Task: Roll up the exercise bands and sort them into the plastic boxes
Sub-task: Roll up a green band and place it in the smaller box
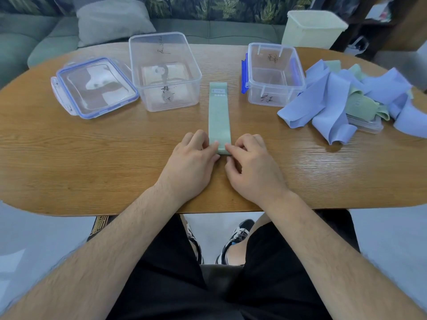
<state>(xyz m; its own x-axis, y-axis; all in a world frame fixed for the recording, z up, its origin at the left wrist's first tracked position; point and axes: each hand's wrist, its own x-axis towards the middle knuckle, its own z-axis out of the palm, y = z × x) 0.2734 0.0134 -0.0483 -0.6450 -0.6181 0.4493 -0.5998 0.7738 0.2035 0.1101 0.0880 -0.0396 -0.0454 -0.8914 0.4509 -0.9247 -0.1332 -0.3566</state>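
Wood-grain table (pixel 92 158) runs under my forearms, with a grey-green sofa (pixel 46 42) behind it; my left hand (pixel 191 165) and right hand (pixel 251 167) sit close together at the near end of the green band (pixel 219 116), fingers curled, each pinching that end from its own side; a first small turn seems to be started there, though my fingertips hide most of it; the rest of the band lies flat and straight away from me, its labelled far end reaching between the two boxes.

I judge it light, thin and soft, rubbery enough to cling to the wood and to itself, and springy enough to unroll if I let go; the place to hold is right here at the near edge, one hand at each corner, so the roll goes forward evenly and does not skew; once rolled it will want a firm pinch across the coil to carry it.

Left box (pixel 184 98) stands open and clear; right box (pixel 288 93) is open too, with blue clips on its sides; each bears dark marker writing that I cannot read; I see no band in either; a lid (pixel 94 86) lies flat beside the left box; just right of the right box a loose pile (pixel 328 105) of blue and green bands sprawls over a second lid (pixel 367 127); a cream bin (pixel 312 28) stands beyond the table.
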